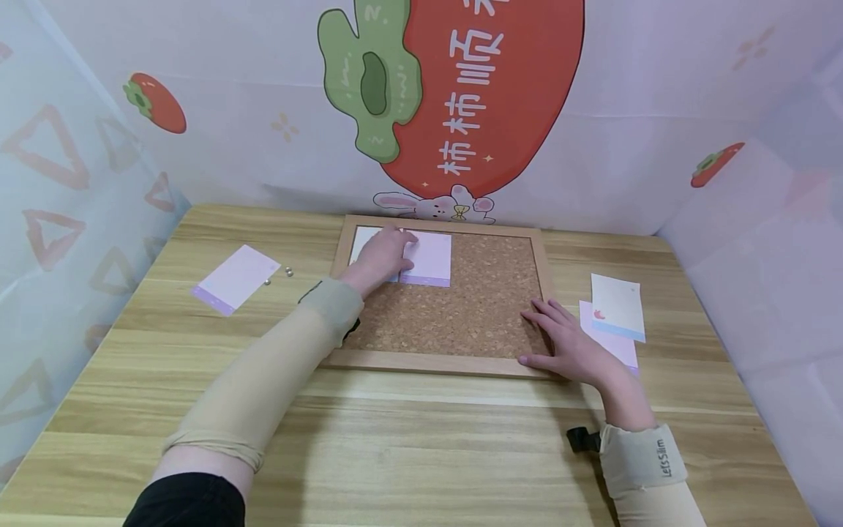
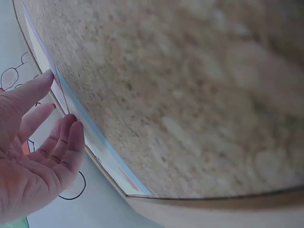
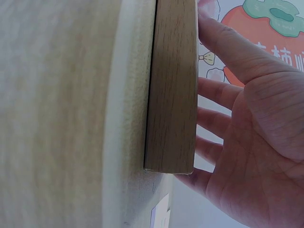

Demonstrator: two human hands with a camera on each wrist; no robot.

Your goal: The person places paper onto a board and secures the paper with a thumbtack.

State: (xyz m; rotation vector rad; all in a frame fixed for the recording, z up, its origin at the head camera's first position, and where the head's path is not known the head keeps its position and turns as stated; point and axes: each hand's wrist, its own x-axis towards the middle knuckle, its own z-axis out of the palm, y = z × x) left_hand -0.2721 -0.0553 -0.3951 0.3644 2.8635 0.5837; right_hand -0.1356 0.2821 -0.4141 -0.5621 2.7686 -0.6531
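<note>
A wood-framed cork board [image 1: 461, 322] lies on the table. Along its top edge lie a purple-edged note card [image 1: 431, 258] and, left of it, a blue-edged card [image 2: 114, 164], partly covered in the head view by my left hand [image 1: 380, 256]. That hand's thumb and fingertips touch the cards near where their edges meet; whether a small thing sits under them is hidden. My right hand [image 1: 569, 342] rests with spread fingers on the board's lower right corner. In the right wrist view its fingers [image 3: 216, 121] lie across the frame's side edge [image 3: 172, 90].
Left of the board lie another purple-edged card [image 1: 237, 279] and a few small shiny metal pieces [image 1: 289, 271]. To the right, a blue-edged card [image 1: 619, 304] overlaps a purple-edged card [image 1: 615, 350]. A printed cloth [image 1: 619, 168] hangs behind the table.
</note>
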